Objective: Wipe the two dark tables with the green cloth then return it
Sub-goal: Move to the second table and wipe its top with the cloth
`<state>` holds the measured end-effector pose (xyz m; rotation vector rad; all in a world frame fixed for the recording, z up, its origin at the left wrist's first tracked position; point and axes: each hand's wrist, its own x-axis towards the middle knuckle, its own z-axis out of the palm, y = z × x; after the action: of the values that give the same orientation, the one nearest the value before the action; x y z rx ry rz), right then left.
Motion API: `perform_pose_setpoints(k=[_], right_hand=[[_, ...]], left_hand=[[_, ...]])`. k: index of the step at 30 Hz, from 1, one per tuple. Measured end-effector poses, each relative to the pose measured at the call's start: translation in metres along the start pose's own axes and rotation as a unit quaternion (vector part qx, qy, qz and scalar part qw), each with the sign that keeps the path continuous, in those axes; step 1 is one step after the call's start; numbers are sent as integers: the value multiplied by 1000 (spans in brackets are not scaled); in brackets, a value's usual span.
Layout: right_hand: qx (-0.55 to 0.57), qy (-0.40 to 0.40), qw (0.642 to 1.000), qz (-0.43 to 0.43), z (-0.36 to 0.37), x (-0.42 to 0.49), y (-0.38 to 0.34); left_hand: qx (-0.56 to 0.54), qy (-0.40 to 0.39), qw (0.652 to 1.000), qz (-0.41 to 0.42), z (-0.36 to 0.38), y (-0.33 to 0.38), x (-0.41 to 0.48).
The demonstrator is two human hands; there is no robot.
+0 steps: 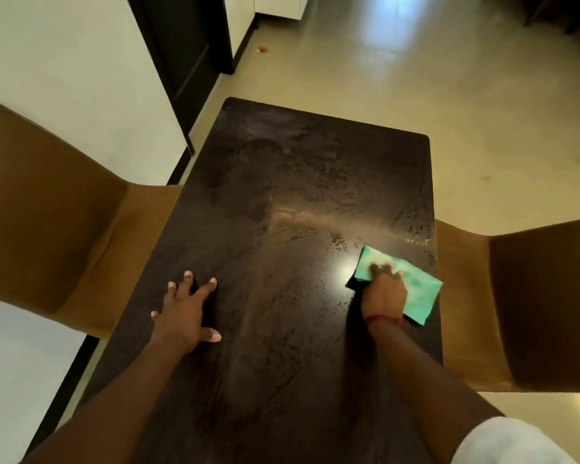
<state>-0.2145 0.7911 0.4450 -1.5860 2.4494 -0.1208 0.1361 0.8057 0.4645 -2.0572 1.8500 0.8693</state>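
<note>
View from above, looking down a long dark worktop (282, 182) that runs away from the viewer. At far left, a tan chair (57, 229) sits pushed against the worktop's left edge, beside a white wall. The left hand (185, 316) rests palm-down on the near-left part of the dark surface, fingers spread wide and holding nothing. The middle of the worktop shows dull smears and one bright glare of reflected light. To the right of that glare, the right hand (384, 291) presses flat, fingers together, on the green cloth (412, 283), which lies folded on the surface near the right edge; a red thread (382, 319) circles that wrist. At far right, a second tan chair (516, 296) stands against the right edge. Pale floor (449, 95) stretches beyond. No containers are visible.
</note>
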Motion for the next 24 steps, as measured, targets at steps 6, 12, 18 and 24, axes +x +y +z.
perform_pose_setpoints(k=[6, 12, 18, 24], right_hand=[[-74, -48, 966, -242, 25, -13, -40], [28, -1, 998, -56, 6, 39, -30], [-35, -43, 983, -173, 39, 11, -134], [-60, -87, 922, -373, 34, 19, -147]], left_hand=[[4, -13, 1000, 1, -5, 0, -4], [-2, -17, 1000, -8, -2, 3, -4], [-17, -16, 1000, -11, -6, 5, -4], [-18, -21, 1000, -9, -7, 1, -5]])
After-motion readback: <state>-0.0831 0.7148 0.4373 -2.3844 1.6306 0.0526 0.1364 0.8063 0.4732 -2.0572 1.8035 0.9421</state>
